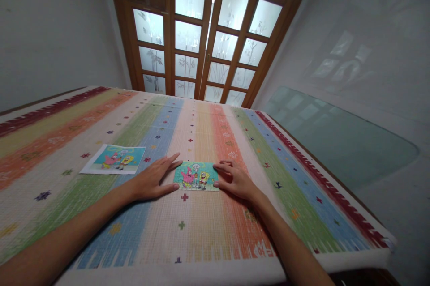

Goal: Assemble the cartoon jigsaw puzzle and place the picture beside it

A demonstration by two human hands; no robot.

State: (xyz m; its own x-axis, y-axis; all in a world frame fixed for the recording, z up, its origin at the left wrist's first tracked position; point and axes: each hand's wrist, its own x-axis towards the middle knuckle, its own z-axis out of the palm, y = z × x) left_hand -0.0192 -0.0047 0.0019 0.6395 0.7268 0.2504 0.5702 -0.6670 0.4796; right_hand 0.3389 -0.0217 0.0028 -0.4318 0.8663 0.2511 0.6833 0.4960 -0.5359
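A small assembled cartoon jigsaw puzzle (195, 177) lies flat on the striped cloth in front of me. My left hand (154, 179) rests palm down on the cloth, fingers spread, its fingertips touching the puzzle's left edge. My right hand (235, 179) sits at the puzzle's right edge with fingers curled, their tips against that edge. Neither hand holds anything. A printed picture (114, 159) of the same cartoon scene lies to the left, apart from both hands.
The surface is a table covered with a multicoloured striped cloth (208, 134). Its right edge (322, 174) drops off beside a pale wall. A wooden door with frosted glass panes (201, 31) stands beyond the far edge.
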